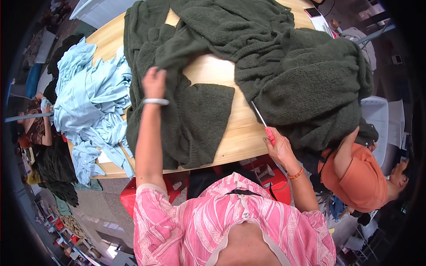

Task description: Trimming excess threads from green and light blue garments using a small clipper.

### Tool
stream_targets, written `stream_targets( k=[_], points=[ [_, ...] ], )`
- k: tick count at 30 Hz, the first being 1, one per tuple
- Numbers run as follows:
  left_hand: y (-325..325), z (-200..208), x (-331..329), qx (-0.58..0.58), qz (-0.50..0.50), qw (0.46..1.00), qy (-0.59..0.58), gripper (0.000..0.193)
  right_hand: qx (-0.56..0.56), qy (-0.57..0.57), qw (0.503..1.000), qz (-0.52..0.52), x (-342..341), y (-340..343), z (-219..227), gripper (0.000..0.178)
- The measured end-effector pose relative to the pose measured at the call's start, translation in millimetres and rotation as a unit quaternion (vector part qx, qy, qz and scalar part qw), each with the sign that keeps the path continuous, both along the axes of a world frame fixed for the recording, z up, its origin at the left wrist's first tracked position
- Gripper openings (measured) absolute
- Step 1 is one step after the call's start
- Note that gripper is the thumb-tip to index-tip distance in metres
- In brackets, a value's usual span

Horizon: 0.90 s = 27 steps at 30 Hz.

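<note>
Dark green knit garments (310, 75) lie heaped over the wooden table (242, 139), bulkiest on the right. At the left of the heap, my left hand (154, 83) is closed on the fabric of a dark green knit garment (202, 119), its fingers slightly blurred. That garment's wide lower part spreads flat toward the near edge. In my right hand (282, 148) is a pair of scissors with red handles (270, 135). Their thin metal blades point up and to the left, close to the right-hand heap. No cloth shows between the blades.
Light blue garments (91, 93) are piled on the table's left side, some hanging over the edge. A person in an orange top (355, 177) reaches in at the right. Red stools (270, 175) stand under the near edge. A phone (312, 12) lies at the far right.
</note>
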State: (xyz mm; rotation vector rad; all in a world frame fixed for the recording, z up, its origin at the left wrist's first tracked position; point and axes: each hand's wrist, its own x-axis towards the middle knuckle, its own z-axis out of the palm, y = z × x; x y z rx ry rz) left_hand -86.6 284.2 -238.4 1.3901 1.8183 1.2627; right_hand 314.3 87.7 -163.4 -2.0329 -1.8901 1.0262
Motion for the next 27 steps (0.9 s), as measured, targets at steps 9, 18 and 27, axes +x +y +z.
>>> stream_targets(
  k=[9, 18, 27],
  points=[
    [-87, -31, -164, 0.085, 0.376, 0.911, 0.145, 0.028, -0.017, -0.01, 1.0, 0.018, -2, 15, -4, 0.036],
    [-59, -10, 51, -0.019, -0.09, 0.913, 0.396, 0.062, -0.021, -0.003, 0.998, 0.054, -36, 44, 5, 0.033],
    [-15, -11, 17, -0.002, -0.065, 0.889, 0.452, 0.025, -0.011, -0.008, 0.999, 0.039, -35, 29, 4, 0.034]
  ],
)
